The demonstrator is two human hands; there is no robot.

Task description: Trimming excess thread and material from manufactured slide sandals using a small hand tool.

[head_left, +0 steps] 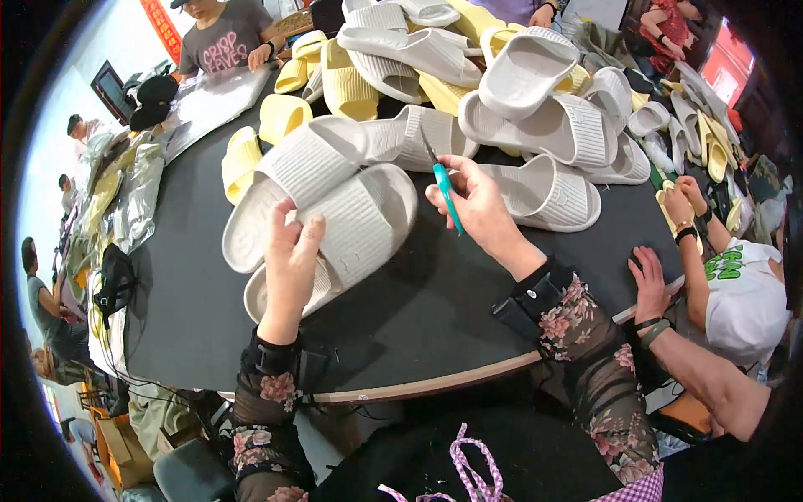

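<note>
My left hand is closed on a pair of light grey slide slippers, its thumb and fingers at their ribbed straps. The nearer slipper lies against the farther slipper, and both are tilted above the black tabletop. To the right of the pair, my right hand grips thread snips with a teal handle. Their thin dark blades point up and away, toward a grey slipper at the pile's near edge. The snips are apart from the held pair.
A heap of grey and yellow slippers covers the table's far side. Single yellow slippers lie at its left. Another person's hand rests on the black table at right. Co-workers sit around, one beside clear plastic sheets.
</note>
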